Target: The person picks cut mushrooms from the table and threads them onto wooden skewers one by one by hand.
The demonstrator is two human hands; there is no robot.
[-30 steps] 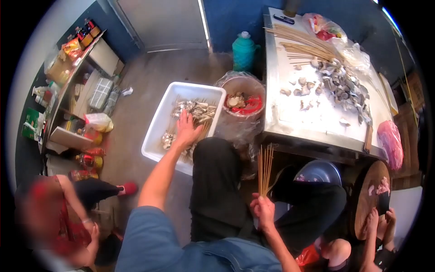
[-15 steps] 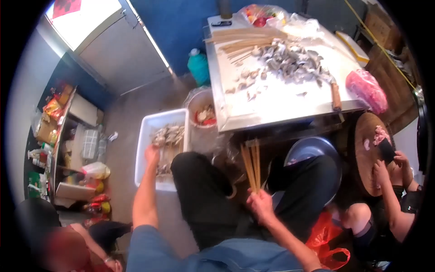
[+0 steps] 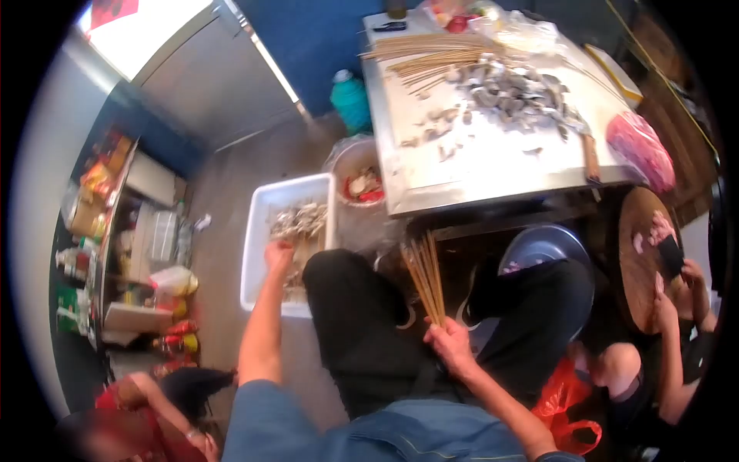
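Observation:
My right hand [image 3: 450,346] is closed round the lower ends of a bundle of thin wooden skewers [image 3: 423,277], which fan out slightly between my knees. My left hand [image 3: 279,254] reaches over the white plastic tub [image 3: 250,262] on the floor to my left, fingers drawn together; whatever they hold is too small to make out. Inside the tub lie skewers threaded with greyish-white pieces [image 3: 302,219], just beyond my left hand.
A metal-edged table [image 3: 431,173] ahead carries loose skewers [image 3: 431,48], grey pieces [image 3: 516,88], a wooden-handled knife [image 3: 590,158] and bagged pink meat [image 3: 640,146]. A bucket [image 3: 358,158] and metal basin [image 3: 550,239] stand nearby. At right, a co-worker holds a cleaver [image 3: 671,256] over a round board [image 3: 635,269].
The view has shifted, so the surroundings sit further right. My left hand has moved a little inward over the tub. My right hand still grips the skewers.

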